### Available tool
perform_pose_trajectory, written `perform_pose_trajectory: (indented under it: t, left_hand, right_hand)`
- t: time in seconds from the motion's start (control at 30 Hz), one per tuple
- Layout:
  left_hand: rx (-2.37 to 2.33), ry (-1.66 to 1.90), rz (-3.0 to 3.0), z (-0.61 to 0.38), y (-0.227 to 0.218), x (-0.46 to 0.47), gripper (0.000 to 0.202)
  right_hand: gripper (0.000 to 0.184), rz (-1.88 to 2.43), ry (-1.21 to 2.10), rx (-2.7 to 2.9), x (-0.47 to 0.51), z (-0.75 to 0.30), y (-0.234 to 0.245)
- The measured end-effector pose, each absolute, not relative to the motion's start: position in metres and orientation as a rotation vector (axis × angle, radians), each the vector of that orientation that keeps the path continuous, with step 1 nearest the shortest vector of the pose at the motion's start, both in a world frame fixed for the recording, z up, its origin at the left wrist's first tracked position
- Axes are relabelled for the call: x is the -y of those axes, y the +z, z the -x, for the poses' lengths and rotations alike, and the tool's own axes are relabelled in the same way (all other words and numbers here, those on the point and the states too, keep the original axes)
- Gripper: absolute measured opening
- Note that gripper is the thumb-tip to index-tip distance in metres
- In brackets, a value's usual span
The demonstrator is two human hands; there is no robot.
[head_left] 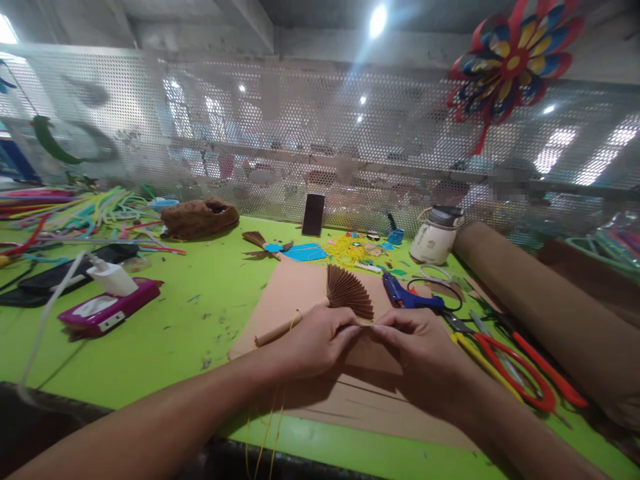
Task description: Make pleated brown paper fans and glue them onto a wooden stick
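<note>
Green tabletop: both hands, left and right, pinched a half-opened pleated brown paper fan, folding apparently done, spreading unfinished.

both hands meet over a brown card sheet on the green bench. left hand and right hand pinch the base of a pleated brown paper fan, which opens upward from the grip. a wooden stick lies just left of the grip; blue glue gun and red scissors lie to its right.
</note>
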State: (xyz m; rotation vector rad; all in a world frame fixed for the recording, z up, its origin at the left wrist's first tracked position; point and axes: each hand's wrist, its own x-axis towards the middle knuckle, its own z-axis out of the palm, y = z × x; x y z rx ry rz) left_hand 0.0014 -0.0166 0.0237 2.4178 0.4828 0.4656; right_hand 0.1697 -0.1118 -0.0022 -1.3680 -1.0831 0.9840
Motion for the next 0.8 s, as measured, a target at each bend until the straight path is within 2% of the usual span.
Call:
perform_pose_trajectory:
  t: [0.1,0.3,0.47,0.8]
  left_hand:
    - [-0.470,0.444,-2.433,-0.001,0.025,0.017,0.031]
    - [-0.447,0.423,-2.319,-0.003,0.019,0.016,0.024]
    - [-0.424,0.414,-2.159,-0.005,0.016,0.015,0.034]
    - [-0.401,0.288,-1.882,-0.004,0.013,0.011,0.032]
  right_hand:
    - [0.018,1.306,1.049,1.063,0.113,-0.166,-0.003]
    - [0.013,1.332,0.916,1.205,0.108,-0.167,-0.004]
    - [0.014,1.280,0.994,1.117,0.109,-0.159,0.004]
    - [0.019,1.184,1.061,1.074,0.104,-0.169,-0.004]
